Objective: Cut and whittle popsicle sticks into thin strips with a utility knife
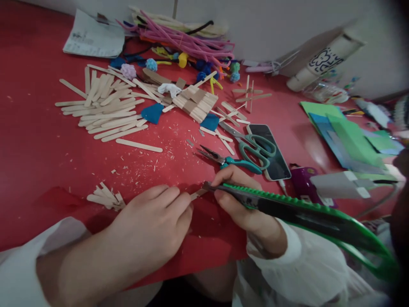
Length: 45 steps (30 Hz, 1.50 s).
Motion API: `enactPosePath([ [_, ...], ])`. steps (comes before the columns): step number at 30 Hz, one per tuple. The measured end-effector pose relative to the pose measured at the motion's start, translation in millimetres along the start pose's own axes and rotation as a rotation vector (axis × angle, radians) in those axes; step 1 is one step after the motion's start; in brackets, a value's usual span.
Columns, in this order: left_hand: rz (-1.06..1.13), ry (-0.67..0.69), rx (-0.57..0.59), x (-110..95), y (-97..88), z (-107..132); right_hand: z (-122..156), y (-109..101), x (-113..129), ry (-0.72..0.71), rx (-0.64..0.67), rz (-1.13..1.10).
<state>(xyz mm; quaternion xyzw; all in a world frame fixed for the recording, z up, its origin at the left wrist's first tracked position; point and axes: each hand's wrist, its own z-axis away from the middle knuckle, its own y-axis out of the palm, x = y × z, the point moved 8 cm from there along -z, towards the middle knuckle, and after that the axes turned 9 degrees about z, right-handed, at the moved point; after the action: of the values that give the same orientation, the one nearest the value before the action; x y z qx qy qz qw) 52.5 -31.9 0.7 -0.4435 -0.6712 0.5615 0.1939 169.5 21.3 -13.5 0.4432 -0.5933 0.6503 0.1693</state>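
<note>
Well, loose sticks (105, 111): pale, flat, round-ended wood, heaped on the red counter (25, 140).
Short pieces (105, 198): wooden stubs bunched just beside the left hand (156, 217).
Left fingers: curled snugly over a thin stick (198, 194).
Thin stick: between the hands, near the counter's front edge, its end meeting the green tool (303, 209).
Right hand (252, 219): thumb and forefinger pinched on the ribbed tool's dark end.
Clear container (330, 93): glossy plastic, contents too blurred to name.
Coloured sheets (354, 136): green and blue, overlapping.
</note>
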Motion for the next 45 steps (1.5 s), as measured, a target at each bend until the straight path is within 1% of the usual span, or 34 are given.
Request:
enactPosePath([
  [3, -0.004, -0.005, 0.017, 3, 1.5, 0, -1, 3, 0, -0.009, 0.018, 0.007],
  [6, -0.006, -0.002, -0.021, 4, -2.1, -1, -3, 5, -1, -0.018, 0.04, 0.03],
  [9, -0.048, 0.002, -0.051, -1, -5.3, -1, -5, 6, -2, -0.043, 0.058, 0.016],
  [14, -0.165, 0.021, -0.002, -11, -3.1, 2, -5, 2, -1, -0.066, 0.024, -0.006],
  [18, -0.212, 0.009, 0.042, -14, 3.4, 10, -4, 5, 1, -0.054, 0.047, -0.045],
  [21, -0.197, -0.037, 0.073, -15, 7.8, 16, -3, 8, -1, -0.003, 0.059, -0.134],
  [24, -0.164, -0.027, 0.041, -22, 4.4, 19, -3, 9, -2, 0.016, 0.047, -0.196],
  [27, -0.138, -0.023, 0.022, -28, 2.2, 20, -2, 8, -1, -0.032, 0.018, -0.16],
  [30, -0.124, -0.046, 0.06, -28, 8.4, 22, -1, 8, -1, -0.077, -0.002, -0.118],
  [32, -0.115, -0.037, 0.077, -28, 13.2, 22, 0, 9, -2, -0.087, -0.012, -0.093],
  [34, -0.111, -0.023, 0.078, -28, 16.2, 22, 1, 11, -3, -0.091, -0.006, -0.086],
  [38, -0.099, -0.031, 0.097, -25, 19.5, 20, 3, 17, -4, -0.096, 0.048, -0.14],
  [45, -0.128, -0.011, 0.17, -28, 25.1, 23, 0, 14, -1, -0.117, 0.03, -0.074],
])
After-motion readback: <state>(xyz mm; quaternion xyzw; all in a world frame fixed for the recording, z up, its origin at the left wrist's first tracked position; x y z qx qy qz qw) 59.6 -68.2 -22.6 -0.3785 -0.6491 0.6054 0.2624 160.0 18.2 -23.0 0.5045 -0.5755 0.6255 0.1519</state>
